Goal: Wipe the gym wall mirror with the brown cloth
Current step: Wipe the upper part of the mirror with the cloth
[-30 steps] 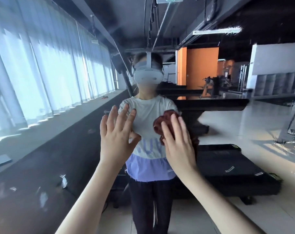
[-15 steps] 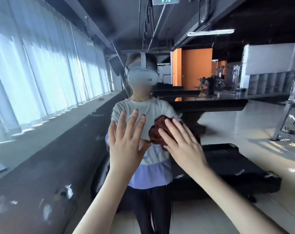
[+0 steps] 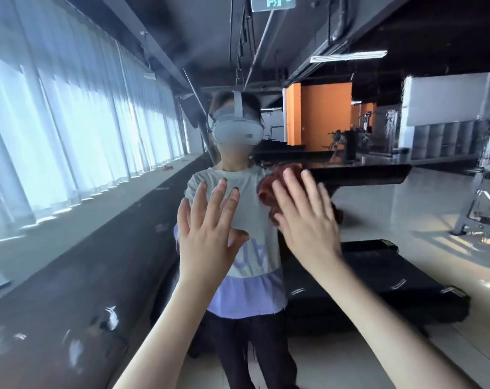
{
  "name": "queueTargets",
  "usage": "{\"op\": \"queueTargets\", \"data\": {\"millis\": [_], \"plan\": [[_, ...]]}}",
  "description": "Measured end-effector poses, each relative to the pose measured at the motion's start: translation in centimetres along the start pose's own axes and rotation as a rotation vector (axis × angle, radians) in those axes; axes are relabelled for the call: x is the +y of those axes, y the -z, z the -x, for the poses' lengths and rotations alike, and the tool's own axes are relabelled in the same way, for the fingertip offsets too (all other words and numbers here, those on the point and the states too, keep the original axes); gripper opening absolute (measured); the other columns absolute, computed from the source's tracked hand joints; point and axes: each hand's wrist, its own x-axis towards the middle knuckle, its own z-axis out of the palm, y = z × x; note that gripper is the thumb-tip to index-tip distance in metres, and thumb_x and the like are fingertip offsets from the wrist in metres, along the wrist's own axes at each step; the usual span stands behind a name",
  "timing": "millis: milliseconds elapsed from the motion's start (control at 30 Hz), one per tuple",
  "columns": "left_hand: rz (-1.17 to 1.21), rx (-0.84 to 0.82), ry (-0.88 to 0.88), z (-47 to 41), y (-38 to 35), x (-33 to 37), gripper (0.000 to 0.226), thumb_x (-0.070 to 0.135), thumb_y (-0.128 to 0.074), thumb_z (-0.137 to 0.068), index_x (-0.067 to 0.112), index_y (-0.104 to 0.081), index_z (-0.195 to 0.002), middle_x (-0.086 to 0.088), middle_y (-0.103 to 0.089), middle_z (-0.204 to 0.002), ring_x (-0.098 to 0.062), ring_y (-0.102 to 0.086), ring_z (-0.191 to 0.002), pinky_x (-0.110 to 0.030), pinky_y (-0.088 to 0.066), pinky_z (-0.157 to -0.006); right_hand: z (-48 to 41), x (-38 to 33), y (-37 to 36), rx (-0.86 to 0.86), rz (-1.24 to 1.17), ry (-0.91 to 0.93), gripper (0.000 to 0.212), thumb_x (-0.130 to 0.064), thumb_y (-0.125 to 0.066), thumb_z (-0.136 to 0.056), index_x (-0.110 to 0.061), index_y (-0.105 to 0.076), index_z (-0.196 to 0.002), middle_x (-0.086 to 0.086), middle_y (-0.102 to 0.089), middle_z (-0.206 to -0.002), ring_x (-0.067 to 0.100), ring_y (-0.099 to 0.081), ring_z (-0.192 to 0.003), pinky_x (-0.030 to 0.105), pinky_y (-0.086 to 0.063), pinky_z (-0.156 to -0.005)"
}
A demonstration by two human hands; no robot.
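My right hand [image 3: 305, 217] lies flat on the brown cloth [image 3: 269, 189], fingers straight and close together, pressing the bunched fabric against the gym wall mirror [image 3: 423, 214]. The cloth sits at about chest height in my reflection, and its crumpled edge shows to the left of my fingers and just past the fingertips. My left hand [image 3: 207, 234] is raised just beside it, palm toward the glass, fingers spread and holding nothing. I cannot tell whether it touches the mirror.

In the glass I see myself in a pale T-shirt [image 3: 246, 220] with a lilac hem and a white headset [image 3: 237, 133]. Behind my reflection lies a dark treadmill [image 3: 378, 279], low on the right. Bright curtained windows [image 3: 55, 122] run along the left, and an orange wall [image 3: 325, 113] stands far back. Pale smears mark the lower left of the glass.
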Motion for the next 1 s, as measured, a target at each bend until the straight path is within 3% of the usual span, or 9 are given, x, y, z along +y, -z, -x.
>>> {"op": "queueTargets", "data": {"millis": [133,300,367,533,633,733,800,933,1000], "plan": [[-0.007,-0.033,0.011,0.0,0.3,0.2,0.082,0.049,-0.076,-0.077,0.016,-0.046,-0.146,-0.009,-0.04,-0.156,-0.037,-0.028,-0.143,-0.059,-0.023,-0.113,-2.0,0.8,0.8,0.034,-0.159,-0.281,0.057,-0.031,-0.039,-0.099,-0.006,-0.035,-0.15,0.012,-0.026,-0.16,0.036,-0.021,-0.146,0.051,-0.023,-0.117],[0.027,-0.044,0.029,-0.1,0.7,0.4,0.084,0.045,-0.079,-0.076,0.017,-0.043,-0.146,-0.01,-0.041,-0.155,-0.038,-0.029,-0.142,-0.061,-0.028,-0.112,3.3,-0.5,-0.2,-0.083,-0.023,0.183,0.061,-0.034,-0.042,-0.098,-0.01,-0.028,-0.152,0.004,-0.023,-0.16,0.032,-0.024,-0.146,0.045,-0.017,-0.119],[0.038,-0.054,0.044,-0.2,0.8,0.4,0.085,0.043,-0.082,-0.074,0.017,-0.046,-0.146,-0.009,-0.041,-0.154,-0.038,-0.03,-0.143,-0.061,-0.029,-0.112,3.2,0.7,-0.2,-0.041,0.029,0.222,0.058,-0.033,-0.044,-0.098,-0.011,-0.034,-0.15,0.004,-0.028,-0.16,0.029,-0.027,-0.144,0.044,-0.019,-0.119],[0.005,-0.076,0.08,-0.2,1.2,0.8,0.081,0.04,-0.085,-0.073,0.015,-0.051,-0.142,-0.008,-0.042,-0.154,-0.038,-0.031,-0.142,-0.06,-0.032,-0.111,-0.5,1.9,0.6,0.023,-0.113,-0.227,0.056,-0.029,-0.044,-0.097,-0.007,-0.036,-0.147,0.015,-0.033,-0.157,0.035,-0.023,-0.145,0.043,-0.007,-0.121],[0.006,-0.084,0.093,-0.3,1.4,1.1,0.086,0.037,-0.087,-0.07,0.017,-0.046,-0.143,-0.008,-0.042,-0.154,-0.036,-0.03,-0.142,-0.059,-0.032,-0.111,2.6,0.4,-0.4,-0.006,-0.084,0.046,0.052,-0.022,-0.043,-0.099,-0.011,-0.034,-0.149,0.013,-0.026,-0.158,0.034,-0.025,-0.144,0.045,-0.012,-0.12],[-0.006,-0.088,0.1,-0.3,1.4,1.2,0.09,0.038,-0.088,-0.07,0.019,-0.042,-0.145,-0.007,-0.04,-0.155,-0.036,-0.032,-0.142,-0.059,-0.032,-0.111,5.3,1.1,-1.0,-0.038,-0.019,0.328,0.048,-0.011,-0.026,-0.104,-0.014,-0.035,-0.151,0.006,-0.025,-0.161,0.027,-0.029,-0.144,0.044,-0.023,-0.118],[-0.009,-0.09,0.107,-0.2,1.4,1.2,0.091,0.037,-0.089,-0.069,0.019,-0.042,-0.145,-0.007,-0.04,-0.155,-0.035,-0.031,-0.143,-0.058,-0.032,-0.111,4.2,2.3,-0.5,-0.004,-0.031,0.272,0.048,-0.015,-0.035,-0.101,-0.014,-0.038,-0.149,0.003,-0.031,-0.159,0.025,-0.031,-0.143,0.044,-0.028,-0.116],[-0.004,-0.112,0.118,-0.4,1.6,1.5,0.088,0.037,-0.088,-0.071,0.017,-0.045,-0.145,-0.008,-0.04,-0.154,-0.035,-0.028,-0.143,-0.059,-0.031,-0.111,1.4,3.7,0.6,0.036,-0.151,-0.12,0.051,-0.022,-0.047,-0.096,-0.007,-0.046,-0.144,0.01,-0.04,-0.155,0.032,-0.028,-0.143,0.042,-0.018,-0.119],[0.009,-0.108,0.125,-0.5,1.8,1.8,0.087,0.037,-0.088,-0.071,0.016,-0.047,-0.144,-0.009,-0.04,-0.153,-0.036,-0.03,-0.142,-0.059,-0.032,-0.11,2.4,2.9,0.5,0.021,-0.157,-0.096,0.053,-0.021,-0.047,-0.095,-0.008,-0.043,-0.146,0.01,-0.037,-0.156,0.033,-0.026,-0.144,0.044,-0.018,-0.119]]}}
